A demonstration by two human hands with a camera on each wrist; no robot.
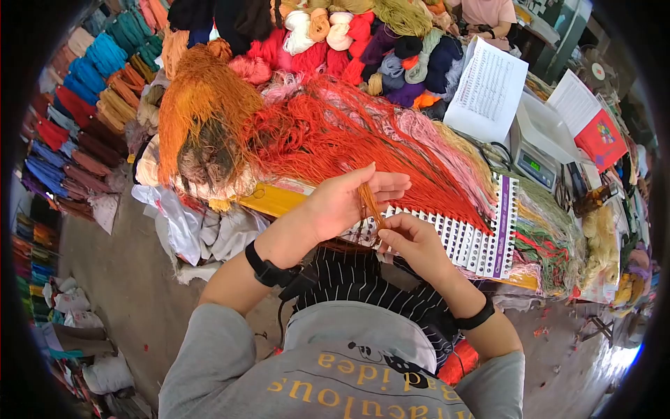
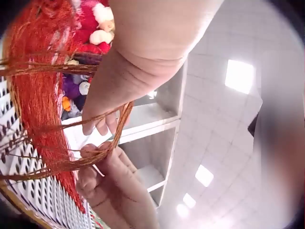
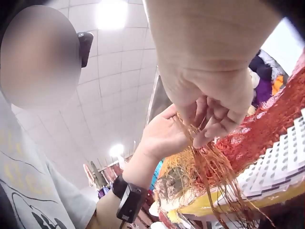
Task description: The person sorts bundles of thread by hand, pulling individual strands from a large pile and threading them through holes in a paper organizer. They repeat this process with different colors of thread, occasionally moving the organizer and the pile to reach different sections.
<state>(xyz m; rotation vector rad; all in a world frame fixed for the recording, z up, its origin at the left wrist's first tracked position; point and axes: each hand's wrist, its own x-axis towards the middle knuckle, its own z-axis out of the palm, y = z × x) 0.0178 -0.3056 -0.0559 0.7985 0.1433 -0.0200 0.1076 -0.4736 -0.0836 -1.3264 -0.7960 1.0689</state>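
A thin bundle of orange-brown yarn [image 1: 370, 203] crosses the palm of the left hand [image 1: 342, 202], whose fingers point out nearly straight. Below and beside it, the right hand [image 1: 417, 246] pinches the same strands between thumb and fingers. In the left wrist view the yarn [image 2: 125, 117] bends round the left hand [image 2: 138, 57] down to the right hand [image 2: 116, 191]. Loose ends [image 3: 209, 167] hang beneath the right hand [image 3: 209, 95] in the right wrist view, with the left hand [image 3: 164, 136] behind. Red yarn [image 1: 363, 153] fans into a white perforated card [image 1: 474, 244] just beyond the hands.
An orange and brown yarn heap [image 1: 202, 105] lies to the left, with coloured skeins [image 1: 314, 42] behind. A written sheet [image 1: 486, 91], a scale [image 1: 534, 164] and a red booklet [image 1: 601, 140] are at the right. Another person [image 1: 488, 17] is at the top.
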